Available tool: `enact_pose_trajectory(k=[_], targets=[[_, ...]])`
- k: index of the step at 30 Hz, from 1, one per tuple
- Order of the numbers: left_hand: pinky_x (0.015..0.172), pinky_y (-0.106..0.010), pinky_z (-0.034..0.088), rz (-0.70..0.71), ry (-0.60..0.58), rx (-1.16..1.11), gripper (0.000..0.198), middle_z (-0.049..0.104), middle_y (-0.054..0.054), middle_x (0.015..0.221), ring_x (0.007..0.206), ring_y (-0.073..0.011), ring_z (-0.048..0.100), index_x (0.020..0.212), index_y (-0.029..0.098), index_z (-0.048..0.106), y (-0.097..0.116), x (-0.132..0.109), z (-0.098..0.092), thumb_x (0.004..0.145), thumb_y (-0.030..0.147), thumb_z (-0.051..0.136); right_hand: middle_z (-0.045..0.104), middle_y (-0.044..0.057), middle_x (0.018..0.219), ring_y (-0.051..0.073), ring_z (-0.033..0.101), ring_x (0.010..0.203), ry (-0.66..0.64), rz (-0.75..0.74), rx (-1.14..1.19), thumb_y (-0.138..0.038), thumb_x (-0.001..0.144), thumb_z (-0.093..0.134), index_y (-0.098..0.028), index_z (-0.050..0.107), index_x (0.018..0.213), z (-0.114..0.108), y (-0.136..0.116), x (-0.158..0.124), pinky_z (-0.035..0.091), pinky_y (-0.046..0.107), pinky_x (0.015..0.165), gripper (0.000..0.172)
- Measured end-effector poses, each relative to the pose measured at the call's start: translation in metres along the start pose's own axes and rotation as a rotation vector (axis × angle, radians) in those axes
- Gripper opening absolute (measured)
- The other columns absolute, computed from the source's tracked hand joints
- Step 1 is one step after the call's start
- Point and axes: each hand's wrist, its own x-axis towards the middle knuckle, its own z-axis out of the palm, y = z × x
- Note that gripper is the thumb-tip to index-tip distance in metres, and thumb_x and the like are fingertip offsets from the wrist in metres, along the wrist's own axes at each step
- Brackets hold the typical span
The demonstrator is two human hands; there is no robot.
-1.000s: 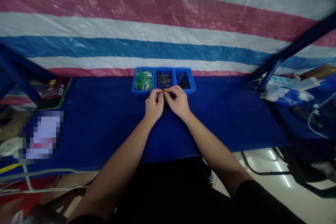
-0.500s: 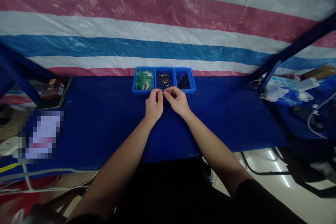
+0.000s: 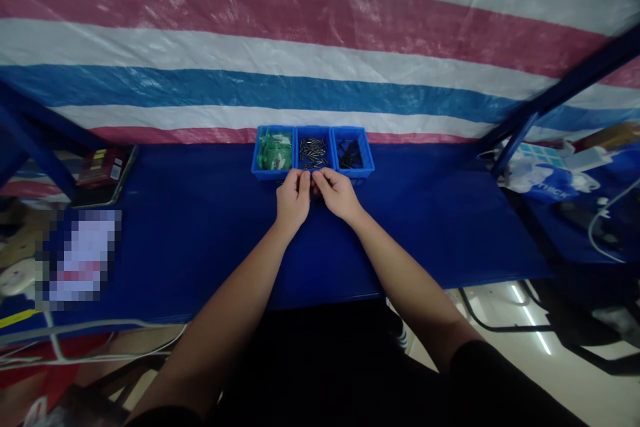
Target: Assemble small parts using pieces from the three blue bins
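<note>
Three small blue bins stand in a row at the back of a blue table (image 3: 175, 227). The left bin (image 3: 273, 150) holds green parts, the middle bin (image 3: 313, 152) holds small metal pins, the right bin (image 3: 351, 154) holds black parts. My left hand (image 3: 294, 199) and my right hand (image 3: 337, 192) rest on the table just in front of the middle bin, fingertips pinched together and touching. A tiny part seems to sit between the fingers, too small to name.
A striped red, white and blue tarp (image 3: 320, 47) hangs behind the bins. A tray with a red box (image 3: 103, 170) lies at the far left. Blue frame posts (image 3: 515, 137) stand at the right, with bags and cables (image 3: 550, 180) beyond them.
Both hands have stayed in front of the middle bin; the fingertips have drawn slightly closer together. The view has shifted a little.
</note>
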Motion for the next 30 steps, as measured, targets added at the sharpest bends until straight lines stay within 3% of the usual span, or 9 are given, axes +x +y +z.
enact_pose_trajectory(k=[4, 11, 22, 30], targets=[[0.057, -0.024, 0.041, -0.007, -0.01, -0.001, 0.043, 0.056, 0.001, 0.058, 0.055, -0.0109, 0.055, 0.075, 0.02, 0.053, 0.0005, 0.0002, -0.001, 0.099, 0.054, 0.042, 0.055, -0.002, 0.061, 0.01, 0.051, 0.056, -0.008, 0.064, 0.081, -0.062, 0.093, 0.049, -0.02, 0.055, 0.073, 0.0022, 0.0004, 0.0013, 0.042, 0.025, 0.058, 0.047], [0.051, -0.023, 0.042, -0.006, -0.07, -0.178, 0.029, 0.055, 0.005, 0.059, 0.048, -0.0099, 0.053, 0.099, 0.023, 0.053, 0.0003, -0.0017, 0.0037, 0.097, 0.051, 0.048, 0.051, -0.004, 0.055, 0.009, 0.046, 0.049, 0.022, 0.137, 0.195, -0.068, 0.088, 0.054, -0.021, 0.051, 0.067, 0.004, 0.0014, 0.0042, 0.039, 0.025, 0.052, 0.051], [0.055, -0.025, 0.039, -0.006, -0.01, -0.001, 0.046, 0.052, 0.002, 0.052, 0.049, -0.0103, 0.052, 0.069, 0.02, 0.049, 0.0029, -0.0003, -0.0011, 0.101, 0.052, 0.038, 0.054, -0.004, 0.056, 0.009, 0.048, 0.051, -0.037, 0.103, 0.151, -0.065, 0.09, 0.053, -0.02, 0.056, 0.072, 0.0051, 0.0052, 0.0011, 0.039, 0.025, 0.053, 0.049], [0.051, -0.023, 0.04, -0.012, -0.068, -0.142, 0.029, 0.053, 0.005, 0.056, 0.047, -0.0099, 0.051, 0.093, 0.022, 0.055, 0.0001, -0.002, 0.0036, 0.097, 0.049, 0.047, 0.052, -0.004, 0.053, 0.009, 0.046, 0.048, 0.064, 0.143, 0.24, -0.064, 0.088, 0.058, -0.02, 0.056, 0.069, 0.003, 0.0004, 0.0042, 0.038, 0.024, 0.05, 0.048]])
